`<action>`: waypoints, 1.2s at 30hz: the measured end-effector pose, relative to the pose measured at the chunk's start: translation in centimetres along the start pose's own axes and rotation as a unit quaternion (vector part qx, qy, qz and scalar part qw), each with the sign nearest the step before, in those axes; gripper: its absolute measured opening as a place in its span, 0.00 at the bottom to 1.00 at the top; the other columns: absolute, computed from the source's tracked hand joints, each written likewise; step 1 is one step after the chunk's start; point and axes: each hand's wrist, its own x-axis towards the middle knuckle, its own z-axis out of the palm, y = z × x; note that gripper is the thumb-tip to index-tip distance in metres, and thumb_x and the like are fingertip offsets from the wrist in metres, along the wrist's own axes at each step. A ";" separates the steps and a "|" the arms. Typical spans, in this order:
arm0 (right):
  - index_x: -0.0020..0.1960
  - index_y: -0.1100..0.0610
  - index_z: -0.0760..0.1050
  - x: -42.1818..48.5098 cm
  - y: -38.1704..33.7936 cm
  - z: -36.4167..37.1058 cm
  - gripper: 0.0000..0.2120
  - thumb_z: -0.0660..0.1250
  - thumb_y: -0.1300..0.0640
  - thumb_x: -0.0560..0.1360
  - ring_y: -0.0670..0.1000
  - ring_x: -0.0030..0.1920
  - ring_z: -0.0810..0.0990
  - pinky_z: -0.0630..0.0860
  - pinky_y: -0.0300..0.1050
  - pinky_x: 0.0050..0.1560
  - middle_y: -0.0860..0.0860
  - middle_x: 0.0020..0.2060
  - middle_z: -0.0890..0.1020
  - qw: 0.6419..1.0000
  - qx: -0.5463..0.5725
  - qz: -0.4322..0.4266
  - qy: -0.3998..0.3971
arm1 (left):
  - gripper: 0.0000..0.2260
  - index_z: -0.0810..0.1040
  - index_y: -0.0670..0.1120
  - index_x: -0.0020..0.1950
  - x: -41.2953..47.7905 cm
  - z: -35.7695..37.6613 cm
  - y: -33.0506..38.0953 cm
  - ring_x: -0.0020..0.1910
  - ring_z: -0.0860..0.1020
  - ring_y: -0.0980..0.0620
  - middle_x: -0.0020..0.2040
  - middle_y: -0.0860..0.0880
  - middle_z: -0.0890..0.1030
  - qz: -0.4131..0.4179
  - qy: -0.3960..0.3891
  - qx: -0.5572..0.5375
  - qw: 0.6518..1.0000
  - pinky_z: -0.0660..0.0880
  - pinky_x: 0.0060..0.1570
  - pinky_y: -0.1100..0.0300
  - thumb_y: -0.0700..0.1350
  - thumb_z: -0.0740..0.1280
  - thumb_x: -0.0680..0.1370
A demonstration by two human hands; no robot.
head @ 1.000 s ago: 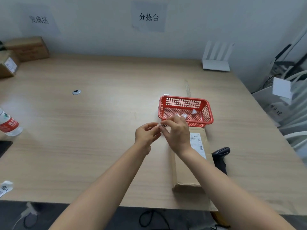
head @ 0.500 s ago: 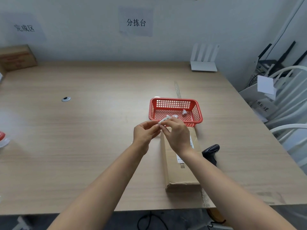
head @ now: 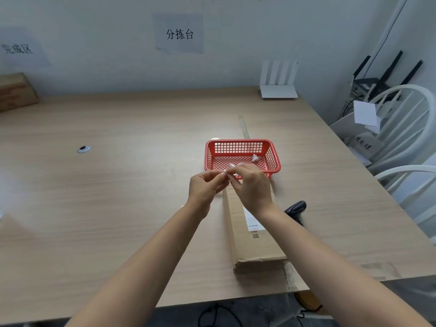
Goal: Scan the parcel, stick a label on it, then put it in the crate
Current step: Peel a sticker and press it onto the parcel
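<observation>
My left hand (head: 207,188) and right hand (head: 252,185) meet fingertip to fingertip, pinching a small white label (head: 232,166) above the far end of the parcel (head: 253,246). The parcel lies lengthwise at 5 o'clock, its near end close to the table (head: 118,185) edge. The red crate (head: 243,156) sits just beyond at 12, the scanner (head: 296,208) at 3. Open tabletop spreads toward 9. Compared with a second ago, the bottle has left view.
</observation>
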 end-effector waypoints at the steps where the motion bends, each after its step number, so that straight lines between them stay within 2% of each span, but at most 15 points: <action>1: 0.42 0.59 0.81 -0.1 0.1 -0.2 0.06 0.67 0.58 0.70 0.58 0.39 0.81 0.76 0.48 0.34 0.55 0.37 0.85 1.000 0.000 -0.006 0.001 | 0.04 0.80 0.39 0.42 0.0 0.0 0.1 0.38 0.82 0.52 0.40 0.44 0.81 -0.001 -0.005 -0.001 1.000 0.81 0.41 0.67 0.35 0.65 0.75; 8: 0.42 0.58 0.82 -0.3 0.5 -1.1 0.04 0.69 0.59 0.69 0.57 0.37 0.81 0.78 0.49 0.32 0.54 0.37 0.85 0.999 -0.015 -0.043 0.005 | 0.07 0.79 0.41 0.39 -0.2 0.3 0.3 0.35 0.84 0.54 0.40 0.43 0.81 -0.007 -0.034 0.000 0.999 0.81 0.40 0.66 0.34 0.64 0.75; 18: 0.41 0.57 0.82 -0.5 0.9 -1.9 0.05 0.68 0.58 0.69 0.55 0.35 0.81 0.75 0.44 0.29 0.52 0.35 0.85 0.997 -0.041 -0.059 0.014 | 0.09 0.79 0.43 0.37 -0.4 1.5 0.6 0.38 0.81 0.51 0.38 0.45 0.80 0.002 -0.032 0.045 0.998 0.81 0.40 0.67 0.35 0.64 0.75; 24: 0.42 0.58 0.82 -0.7 1.0 -2.3 0.04 0.69 0.58 0.70 0.56 0.39 0.81 0.76 0.47 0.33 0.54 0.38 0.86 1.000 -0.007 -0.017 -0.003 | 0.10 0.78 0.45 0.35 -0.8 2.3 0.7 0.38 0.78 0.55 0.37 0.48 0.79 0.005 -0.036 0.096 0.995 0.77 0.38 0.66 0.37 0.64 0.76; 28: 0.44 0.60 0.82 -0.4 1.2 -2.8 0.05 0.69 0.60 0.70 0.56 0.39 0.82 0.80 0.53 0.37 0.57 0.39 0.85 0.998 0.044 0.017 -0.033 | 0.11 0.77 0.47 0.35 -0.8 2.5 0.8 0.35 0.78 0.59 0.35 0.50 0.78 0.025 -0.034 0.135 0.990 0.73 0.37 0.66 0.37 0.65 0.75; 31: 0.44 0.62 0.82 -0.2 1.4 -3.4 0.05 0.70 0.61 0.70 0.56 0.38 0.82 0.81 0.54 0.39 0.58 0.38 0.86 0.998 0.062 0.009 -0.030 | 0.09 0.78 0.47 0.37 -0.8 2.7 0.7 0.37 0.79 0.57 0.37 0.50 0.79 0.042 -0.041 0.151 0.987 0.76 0.36 0.67 0.38 0.65 0.75; 36: 0.44 0.60 0.82 -0.5 1.8 -3.9 0.04 0.70 0.61 0.70 0.55 0.37 0.83 0.81 0.50 0.34 0.56 0.37 0.85 0.999 0.021 -0.031 -0.016 | 0.06 0.80 0.43 0.41 -0.9 3.0 0.4 0.38 0.82 0.55 0.39 0.47 0.81 0.018 -0.063 0.095 0.993 0.80 0.38 0.68 0.39 0.65 0.76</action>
